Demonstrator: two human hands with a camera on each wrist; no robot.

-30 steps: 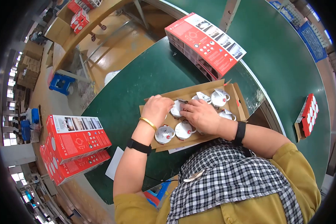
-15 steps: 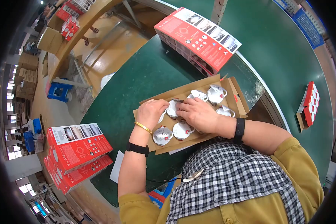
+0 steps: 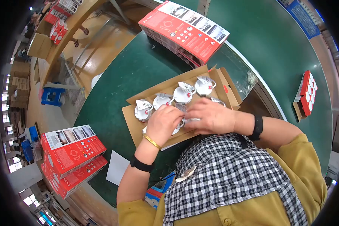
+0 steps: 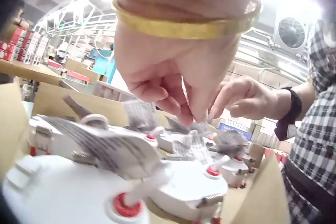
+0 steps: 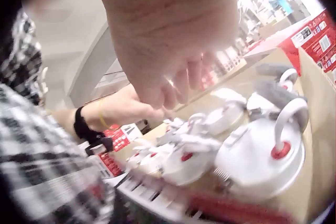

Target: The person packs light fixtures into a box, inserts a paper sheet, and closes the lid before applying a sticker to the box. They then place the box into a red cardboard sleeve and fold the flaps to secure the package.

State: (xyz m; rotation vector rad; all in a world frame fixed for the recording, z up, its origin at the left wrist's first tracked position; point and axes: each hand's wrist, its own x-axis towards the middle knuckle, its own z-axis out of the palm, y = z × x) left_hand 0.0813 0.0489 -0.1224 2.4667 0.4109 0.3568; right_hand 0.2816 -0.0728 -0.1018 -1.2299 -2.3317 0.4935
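A cardboard tray (image 3: 130, 122) holds several white round downlights (image 3: 205, 89), each with a red fitting, a looped cable and a printed paper label. Over the row nearer the body, my left hand (image 3: 165, 123) pinches at a grey printed label (image 3: 180, 107) with its fingertips drawn together. Facing it, my right hand (image 3: 211, 116) bends its fingers over a neighbouring downlight, fingertips close to those of the left; I cannot tell whether they grip anything. Labelled downlights (image 4: 191, 190) also fill the left wrist view below the hand. The hands hide much of the near row.
Red printed boxes (image 3: 73, 148) stand stacked at the left edge of the green table (image 3: 113, 90). A longer red box (image 3: 184, 33) stands behind the tray. White paper (image 3: 118, 167) lies by the left forearm. A small red box (image 3: 308, 94) sits far right.
Both hands have left the far row and come to the near row, toward the body. The far row's downlights are now uncovered. The head view has shifted a little.
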